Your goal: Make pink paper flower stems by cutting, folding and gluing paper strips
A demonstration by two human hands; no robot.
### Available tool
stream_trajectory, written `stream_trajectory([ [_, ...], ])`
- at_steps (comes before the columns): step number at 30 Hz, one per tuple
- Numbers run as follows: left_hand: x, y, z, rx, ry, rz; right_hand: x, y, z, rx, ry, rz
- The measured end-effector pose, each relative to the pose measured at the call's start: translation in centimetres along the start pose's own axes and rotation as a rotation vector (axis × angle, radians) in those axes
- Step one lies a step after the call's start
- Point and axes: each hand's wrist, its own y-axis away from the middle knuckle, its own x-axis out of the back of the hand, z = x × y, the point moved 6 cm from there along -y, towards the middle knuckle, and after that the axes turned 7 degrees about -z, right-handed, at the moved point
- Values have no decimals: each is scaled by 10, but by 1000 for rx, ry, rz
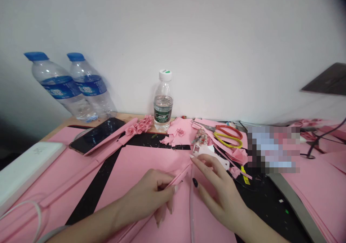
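- Head view, looking down at a table (pixel 129 118) against a pale wall: the left hand (pixel 151 189) pinches a folded pink paper strip (pixel 180 176) between thumb and fingers.
- The strip slants over a large pink sheet (pixel 140 163), roughly midway between the table's left and right sides; its far end points toward the wall edge.
- The right hand (pixel 224 192) is partly spread, thumb and forefinger apart, with the forefinger at the strip's far end; whether it presses there, I cannot tell.
- The folded layers could spring open or slide out of line if the left pinch loosens, since thin paper tends to unfold.
- Too hard a squeeze, or a push from the right fingertips, could crease or bend the narrow end.
- A narrow translucent strip (pixel 191 207) runs beside the right hand; a wrist brushing it could drag it and shift the sheet below.
- Scissors (pixel 207 126) with red and yellow handles lie toward the far edge, beyond the right hand, blades pointing left; a long reach that way could meet the tips.
- Near the middle of the far edge, a small bottle (pixel 163 109) stands beside paper roses (pixel 139 126); a knock could topple it and crush them.
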Motion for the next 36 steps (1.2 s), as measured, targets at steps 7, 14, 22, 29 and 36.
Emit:
stream_trajectory([
  [7, 0, 1, 0, -5, -59, 60, -6, -5, -13, 42, 223, -49],
  [14, -2, 1, -3, -15, -91, 64, -10, -5, -18, 86, 226, -79],
  [22, -2, 2, -4, -26, -115, 53, -12, -5, -21, 125, 172, -107],
  [29, -3, 1, -2, -31, -108, 56, -14, -6, -26, 136, 124, -146],
  [36, -4, 3, 1, -47, -113, 47, -12, -4, -28, 107, -40, -145],
])
